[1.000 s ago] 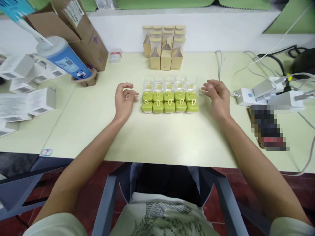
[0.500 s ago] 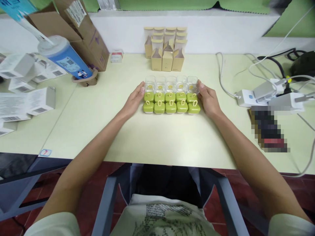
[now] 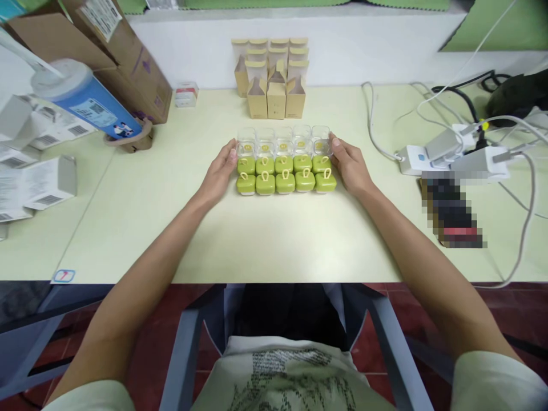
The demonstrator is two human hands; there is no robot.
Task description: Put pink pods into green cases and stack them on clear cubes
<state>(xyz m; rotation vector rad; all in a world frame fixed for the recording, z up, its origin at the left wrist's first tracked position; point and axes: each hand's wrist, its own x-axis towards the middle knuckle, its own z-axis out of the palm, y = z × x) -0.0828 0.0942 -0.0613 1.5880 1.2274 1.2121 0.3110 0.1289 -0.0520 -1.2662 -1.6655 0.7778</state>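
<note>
Two rows of small green cases (image 3: 285, 181) with pale yellow loops on top and white bases stand close together on the table. Directly behind them is a row of clear square plastic cups (image 3: 283, 141), each showing a yellow mark. My left hand (image 3: 220, 171) rests on its edge at the left end of the rows, its fingertips against the side. At the right end my right hand (image 3: 351, 165) lies the same way, with thumb and fingers along the end clear cup. Both hands have fairly straight fingers, partly hidden behind the rows, and neither is wrapped round a single piece.
Behind the cups, open-topped kraft boxes (image 3: 276, 101) stand by the wall. At left are a blue canister (image 3: 96, 105), a cardboard carton (image 3: 141, 74) and white boxes (image 3: 51, 180). On the right lie a power strip (image 3: 417, 160), cables and a blurred-out flat object (image 3: 454, 214).
The camera view has shifted slightly, so everything sits a little further left in the picture. Both hands keep their places at the ends of the rows.
</note>
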